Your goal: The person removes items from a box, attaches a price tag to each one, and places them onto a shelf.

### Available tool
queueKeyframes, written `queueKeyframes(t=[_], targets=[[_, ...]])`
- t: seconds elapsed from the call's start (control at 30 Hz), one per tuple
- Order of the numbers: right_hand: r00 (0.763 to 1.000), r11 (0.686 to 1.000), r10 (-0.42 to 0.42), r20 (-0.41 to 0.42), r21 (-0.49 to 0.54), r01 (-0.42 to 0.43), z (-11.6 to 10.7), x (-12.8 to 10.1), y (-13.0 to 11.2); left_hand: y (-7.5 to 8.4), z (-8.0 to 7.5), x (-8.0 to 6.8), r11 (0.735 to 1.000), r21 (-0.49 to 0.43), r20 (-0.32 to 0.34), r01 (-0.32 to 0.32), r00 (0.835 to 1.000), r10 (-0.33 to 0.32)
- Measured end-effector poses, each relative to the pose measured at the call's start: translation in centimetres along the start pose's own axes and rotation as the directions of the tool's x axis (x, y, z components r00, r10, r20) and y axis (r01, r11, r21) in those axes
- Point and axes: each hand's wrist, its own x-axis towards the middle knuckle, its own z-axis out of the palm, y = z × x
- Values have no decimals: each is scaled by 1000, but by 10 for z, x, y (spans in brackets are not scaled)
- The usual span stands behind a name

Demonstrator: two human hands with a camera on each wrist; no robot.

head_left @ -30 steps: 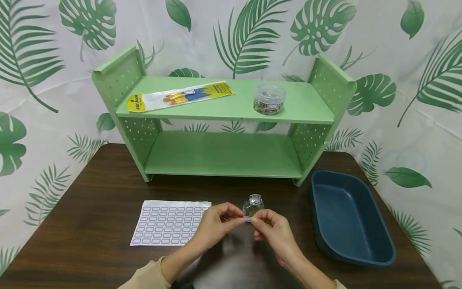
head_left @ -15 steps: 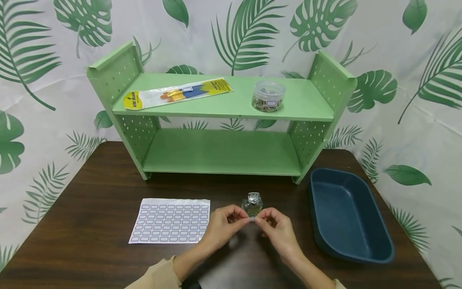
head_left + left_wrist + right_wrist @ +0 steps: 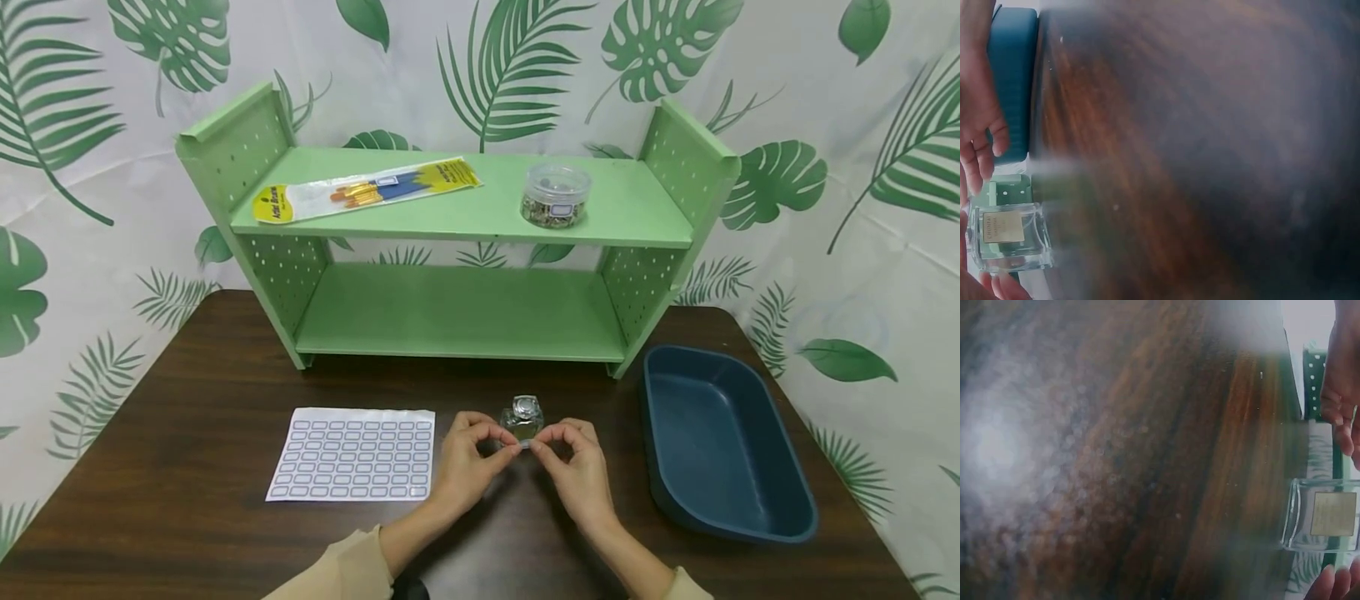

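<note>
On the dark wooden tabletop (image 3: pixel 187 433), just in front of a small clear glass bottle (image 3: pixel 522 417), a person's left hand (image 3: pixel 467 467) and right hand (image 3: pixel 573 471) meet, each pinching one end of a tiny white sticker (image 3: pixel 524 447) between thumb and fingertips. A label sheet (image 3: pixel 351 454) lies to the left, a dark blue tray (image 3: pixel 723 450) to the right. Behind stands a green shelf (image 3: pixel 457 312) carrying a pack of paintbrushes (image 3: pixel 367 190) and a clear jar (image 3: pixel 556 196).

Glass bottle (image 3: pixel 1322 514) on dark table (image 3: pixel 1116 456) — fingertips (image 3: pixel 1329 581) beside.
</note>
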Motion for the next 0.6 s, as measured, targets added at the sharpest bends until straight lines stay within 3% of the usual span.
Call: queueKeyframes(t=[0.27, 0.6], targets=[[1000, 999, -15, -24, -30, 15, 3, 1, 3, -3, 3, 1, 1000, 20, -19, -15, 1000, 15], [1000, 1000, 11, 8, -3, -11, 3, 5, 4, -5, 2, 3, 999, -4, 15, -33, 999, 33]])
